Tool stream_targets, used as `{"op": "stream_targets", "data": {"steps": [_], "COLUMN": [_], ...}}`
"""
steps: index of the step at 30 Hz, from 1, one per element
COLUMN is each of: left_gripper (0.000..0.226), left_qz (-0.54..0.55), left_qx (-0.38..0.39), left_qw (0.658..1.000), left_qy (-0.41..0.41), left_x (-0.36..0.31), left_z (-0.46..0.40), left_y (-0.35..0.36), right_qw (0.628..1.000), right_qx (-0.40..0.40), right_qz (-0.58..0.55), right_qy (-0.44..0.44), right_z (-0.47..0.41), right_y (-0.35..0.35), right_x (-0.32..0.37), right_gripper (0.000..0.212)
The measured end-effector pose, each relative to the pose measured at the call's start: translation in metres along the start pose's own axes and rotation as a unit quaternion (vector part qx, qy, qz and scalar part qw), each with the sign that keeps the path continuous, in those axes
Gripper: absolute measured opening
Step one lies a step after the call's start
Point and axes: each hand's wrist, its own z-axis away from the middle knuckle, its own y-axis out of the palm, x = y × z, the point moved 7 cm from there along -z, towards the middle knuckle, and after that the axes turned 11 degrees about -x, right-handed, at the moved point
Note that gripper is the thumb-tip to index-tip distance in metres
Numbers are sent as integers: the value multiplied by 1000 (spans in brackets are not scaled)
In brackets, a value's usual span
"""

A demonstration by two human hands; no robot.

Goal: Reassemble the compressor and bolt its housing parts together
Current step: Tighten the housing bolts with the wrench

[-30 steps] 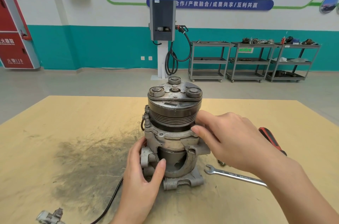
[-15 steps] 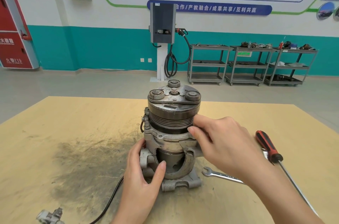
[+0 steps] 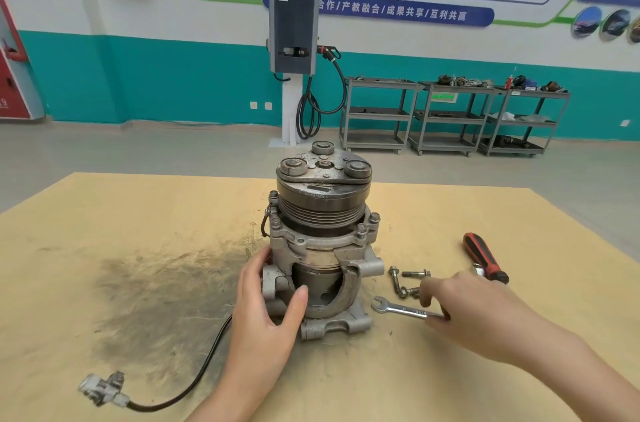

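The compressor (image 3: 322,241) stands upright mid-worktop (image 3: 138,214). The left hand (image 3: 266,311) cups its lower housing; keep that brace firm. The right hand (image 3: 460,304) pinches the spanner (image 3: 398,309) beside loose bolts (image 3: 403,279); start each bolt by finger before wrenching.

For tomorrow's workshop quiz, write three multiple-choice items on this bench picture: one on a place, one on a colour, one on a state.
1. Where does the spanner lie?
A. right of the compressor
B. on top of it
C. on the floor

2. What colours is the screwdriver handle?
A. blue and white
B. red and black
C. all yellow

3. What is the left hand doing?
A. lifting a bolt
B. hanging idle
C. gripping the compressor's lower housing

Answers: 1 A, it lies on the table, the right hand at its handle; 2 B, the handle shows it; 3 C, fingers and thumb curl round the housing.
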Motion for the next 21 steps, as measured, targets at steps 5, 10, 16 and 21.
{"op": "stream_targets", "data": {"steps": [5,10,16,21], "left_gripper": [63,62,62,60], "left_qz": [-2,-8,-10,-7], "left_qx": [3,5,0,-1], "left_qw": [1000,1000,1000,1000], "left_qy": [-11,-11,-7,0], "left_x": [3,3,3,0], "left_z": [0,-1,-1,0], "left_y": [-1,-1,0,-1], "right_qw": [997,994,992,998], "right_qx": [16,3,42,-36], "right_qz": [75,106,115,51], "right_qy": [-1,2,-38,-23], "right_z": [1,-3,-6,-5], "right_y": [20,21,22,-16], "right_x": [7,4,10,-15], "right_gripper": [5,16,7,12]}}
